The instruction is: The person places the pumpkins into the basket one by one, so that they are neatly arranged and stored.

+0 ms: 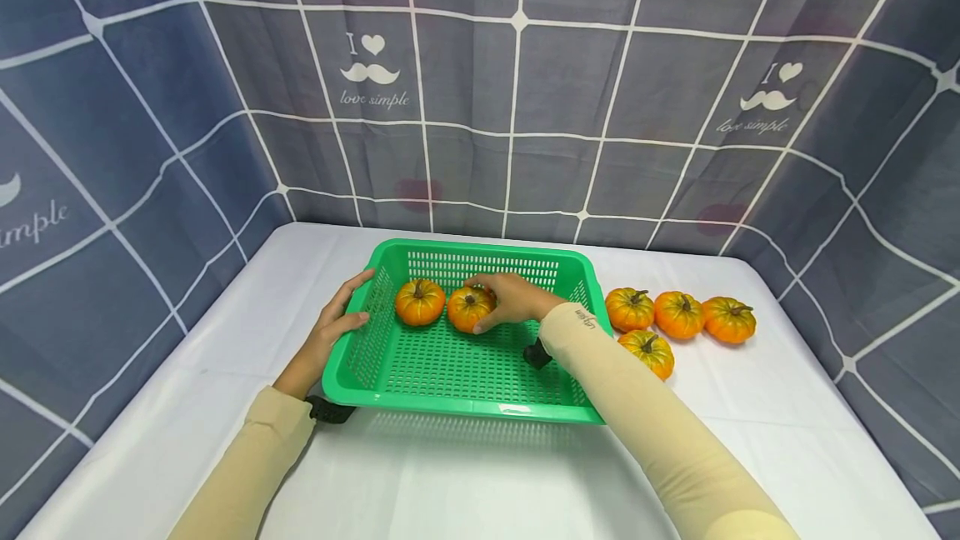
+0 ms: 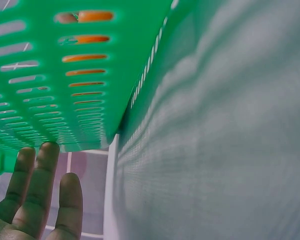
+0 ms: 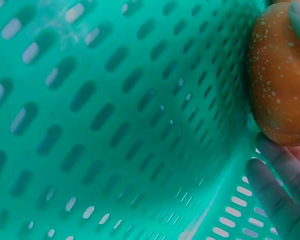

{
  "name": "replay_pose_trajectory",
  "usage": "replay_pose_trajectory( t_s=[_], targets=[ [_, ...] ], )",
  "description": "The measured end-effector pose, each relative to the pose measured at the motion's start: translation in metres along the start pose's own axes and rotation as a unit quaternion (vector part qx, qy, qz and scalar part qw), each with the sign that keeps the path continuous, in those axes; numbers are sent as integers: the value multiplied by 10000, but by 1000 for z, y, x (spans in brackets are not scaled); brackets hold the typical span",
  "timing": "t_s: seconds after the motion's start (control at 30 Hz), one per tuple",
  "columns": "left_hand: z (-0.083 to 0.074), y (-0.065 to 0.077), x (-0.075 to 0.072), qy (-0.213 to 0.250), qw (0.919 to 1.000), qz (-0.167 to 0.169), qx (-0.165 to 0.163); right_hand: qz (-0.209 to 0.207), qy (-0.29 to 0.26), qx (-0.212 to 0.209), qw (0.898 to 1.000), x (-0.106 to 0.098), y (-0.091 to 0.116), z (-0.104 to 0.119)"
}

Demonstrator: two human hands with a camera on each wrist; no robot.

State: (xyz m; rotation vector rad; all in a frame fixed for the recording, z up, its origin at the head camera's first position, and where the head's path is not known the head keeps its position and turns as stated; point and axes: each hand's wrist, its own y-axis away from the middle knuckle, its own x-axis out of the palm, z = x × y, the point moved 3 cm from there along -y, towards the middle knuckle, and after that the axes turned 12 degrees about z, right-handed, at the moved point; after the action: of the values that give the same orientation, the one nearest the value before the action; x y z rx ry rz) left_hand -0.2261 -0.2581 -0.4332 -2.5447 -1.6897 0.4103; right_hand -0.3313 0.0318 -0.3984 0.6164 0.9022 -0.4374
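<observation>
A green perforated plastic basket (image 1: 465, 402) stands on the white table. Inside it, my right hand (image 1: 513, 298) holds a small orange pumpkin (image 1: 467, 312) between thumb and fingers. In the right wrist view that pumpkin (image 3: 280, 80) is close to the basket wall, with fingers (image 3: 277, 185) beside it. Another small pumpkin (image 1: 420, 302) sits in the basket just to the left. My left hand (image 1: 333, 323) rests against the basket's left side, thumb near the rim. The left wrist view shows its fingers (image 2: 40, 195) extended, tips at the basket's outside.
Right of the basket, several small pumpkins lie on the table: three in a back row (image 1: 678, 315) and one (image 1: 648, 352) nearer, partly behind the right sleeve. A grey-blue checked curtain (image 1: 465, 90) surrounds the table's back and sides.
</observation>
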Motion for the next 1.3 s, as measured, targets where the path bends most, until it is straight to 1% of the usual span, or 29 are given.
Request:
replay_pose_trajectory(
  t_s=[0.23,0.5,0.77,1.03,1.3],
  targets=[
    [0,0,0,32,10000,8,-9,-33,3,-1,10000,1,1,2],
    [0,0,0,13,10000,17,-17,-159,-242,142,9995,1,2,4],
    [0,0,0,-1,10000,9,16,-284,-187,157,9993,0,1,4],
    [-1,0,0,115,9999,22,39,-269,-131,237,9993,2,-1,3],
    [-1,1,0,120,9999,49,-4,-225,-183,140,9995,-1,2,4]
  ],
)
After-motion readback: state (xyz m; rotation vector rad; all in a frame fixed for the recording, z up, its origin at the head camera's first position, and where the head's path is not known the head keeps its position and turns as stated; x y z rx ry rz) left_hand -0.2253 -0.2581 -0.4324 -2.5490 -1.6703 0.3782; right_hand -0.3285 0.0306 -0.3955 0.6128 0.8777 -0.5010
